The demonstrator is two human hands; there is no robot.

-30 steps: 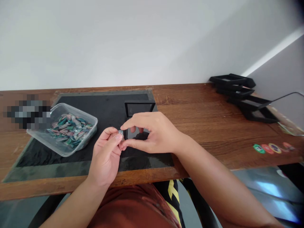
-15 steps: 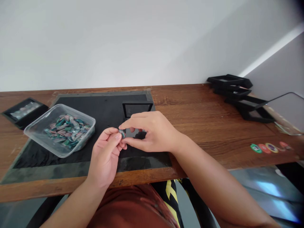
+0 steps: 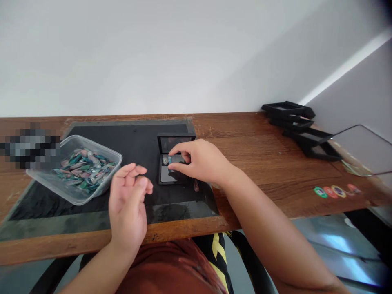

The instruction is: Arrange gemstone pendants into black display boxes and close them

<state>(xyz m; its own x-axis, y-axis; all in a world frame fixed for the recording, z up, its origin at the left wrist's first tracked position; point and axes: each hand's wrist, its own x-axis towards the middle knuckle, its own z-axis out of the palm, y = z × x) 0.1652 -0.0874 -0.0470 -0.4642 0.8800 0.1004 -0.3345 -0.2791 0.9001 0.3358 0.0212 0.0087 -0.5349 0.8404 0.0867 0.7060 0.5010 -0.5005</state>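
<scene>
My right hand (image 3: 202, 161) is over the small black hinged case (image 3: 165, 176), whose lid stands raised. Thumb and forefinger pinch a small shiny blue-green piece (image 3: 170, 160) just above the case's left part. Beside it in the case lies a small pale round item (image 3: 165, 160). My left hand (image 3: 130, 208) hovers palm up over the mat's front, fingers loosely curled and nothing in them. Left of it, a clear plastic tub (image 3: 78, 200) holds many slender teal, pink and grey pieces (image 3: 84, 167). A pinkish drop-shaped piece (image 3: 196, 185) lies near the case's front right corner.
A dark mat (image 3: 131, 139) covers part of the wooden table (image 3: 245, 151). Blurred out at far left is a dark object (image 3: 30, 145). Several black open cases (image 3: 309, 136) are stacked at the back right. Round coloured stickers (image 3: 329, 192) lie near the right front edge.
The hands have parted. My right hand has carried the small piece away from my left fingers to the case; my left hand has let go and drawn back slightly left.
</scene>
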